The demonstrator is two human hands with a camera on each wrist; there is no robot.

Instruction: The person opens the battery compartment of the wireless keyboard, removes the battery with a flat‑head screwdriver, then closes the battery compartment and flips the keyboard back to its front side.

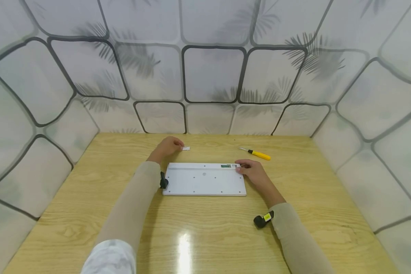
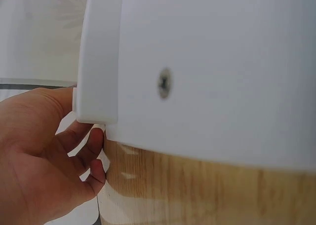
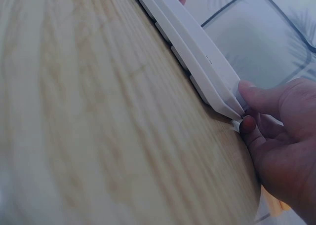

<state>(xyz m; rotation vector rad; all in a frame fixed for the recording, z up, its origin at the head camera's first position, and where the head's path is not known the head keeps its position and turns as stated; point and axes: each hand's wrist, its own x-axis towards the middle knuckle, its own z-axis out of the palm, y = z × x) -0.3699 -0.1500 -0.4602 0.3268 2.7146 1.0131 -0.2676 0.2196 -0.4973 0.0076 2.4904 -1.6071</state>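
The left hand [image 1: 169,147] has its grip closed, fingertips pinching a small white piece [image 1: 186,148] near the bench's [image 1: 205,236] far edge. The right hand [image 1: 252,171] pinches the far-right corner of the face-down keyboard [image 1: 205,182], mid-bench, beside an open slot [image 1: 226,166]. Toward the bench's far-right corner lies a screwdriver [image 1: 260,154]. Slot-cover work, I'd judge — next calls for a steady keyboard, light fingers.
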